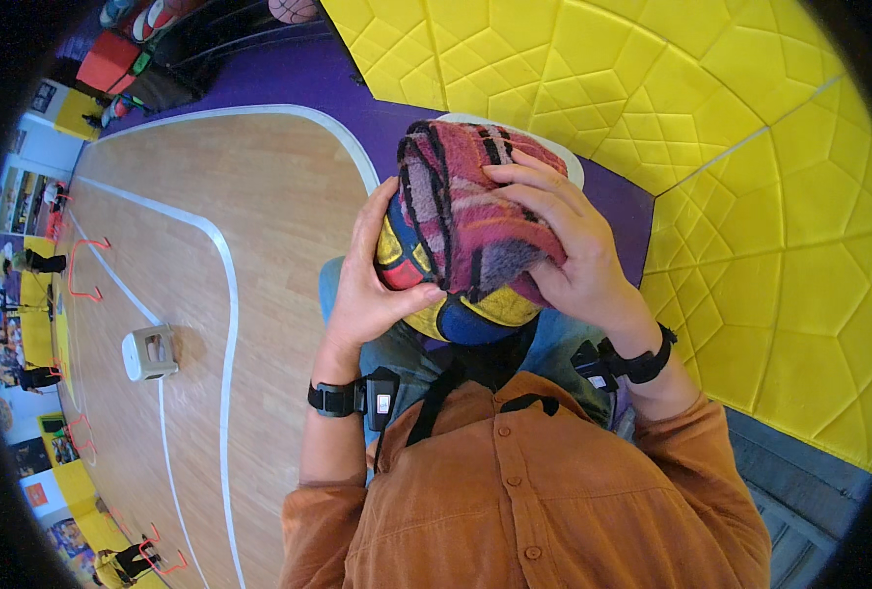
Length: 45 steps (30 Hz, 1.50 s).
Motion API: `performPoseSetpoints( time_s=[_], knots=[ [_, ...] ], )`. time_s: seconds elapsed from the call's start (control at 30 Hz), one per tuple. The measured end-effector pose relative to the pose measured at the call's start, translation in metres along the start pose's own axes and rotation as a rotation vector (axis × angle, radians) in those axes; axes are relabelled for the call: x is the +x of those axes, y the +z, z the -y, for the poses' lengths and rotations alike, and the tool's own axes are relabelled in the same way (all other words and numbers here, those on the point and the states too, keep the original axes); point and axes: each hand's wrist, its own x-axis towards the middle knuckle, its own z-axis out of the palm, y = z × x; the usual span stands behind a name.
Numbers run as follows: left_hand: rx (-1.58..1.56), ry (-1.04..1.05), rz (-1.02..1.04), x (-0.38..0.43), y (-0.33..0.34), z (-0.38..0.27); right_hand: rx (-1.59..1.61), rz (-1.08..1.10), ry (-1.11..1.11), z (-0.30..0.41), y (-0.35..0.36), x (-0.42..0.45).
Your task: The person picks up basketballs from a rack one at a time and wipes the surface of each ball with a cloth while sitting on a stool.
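A basketball (pixel 473 316) with yellow, blue and red panels rests above my lap, close to my knees. My left hand (pixel 377 280) grips its left side, the thumb lying across the front and the fingers reaching round the far edge. Draped over the top is a folded plush cloth (pixel 473 184), striped in pink, purple and black. My right hand (pixel 561 235) presses this cloth against the ball from the right, fingers spread over the fabric. Much of the ball's top and right side is hidden under the cloth.
Yellow padded wall panels (pixel 701 147) rise close on my right. To the left stretches a wooden court floor (pixel 281 221) with white lines. A plastic stool (pixel 149 353) stands on it, with red hurdles (pixel 86 269) and several people farther off. A pale round surface (pixel 576 166) shows behind the cloth.
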Motion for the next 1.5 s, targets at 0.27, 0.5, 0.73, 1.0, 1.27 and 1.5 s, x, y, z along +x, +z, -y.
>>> performPoseSetpoints(
  time_s=[0.27,0.5,0.73,1.0,1.27,1.5],
  knots=[
    [-0.083,-0.022,-0.007,0.0,-0.008,0.012,0.647,-0.379,0.645,-0.061,0.02,-0.072],
    [-0.165,-0.22,-0.095,-0.017,-0.026,0.017,0.901,-0.458,0.932,-0.055,0.043,-0.092],
    [-0.523,-0.141,-0.084,-0.015,0.008,0.027,0.54,-0.485,0.569,-0.014,0.001,-0.051],
    [-0.553,-0.285,0.144,-0.01,0.019,0.041,0.324,-0.403,0.551,-0.023,-0.018,-0.064],
    [0.058,0.085,-0.059,0.015,0.029,-0.031,0.207,-0.313,0.447,-0.006,-0.018,-0.052],
    [0.485,0.269,-0.153,0.02,0.036,-0.02,-0.004,-0.214,0.067,0.032,-0.023,-0.008]
  ],
)
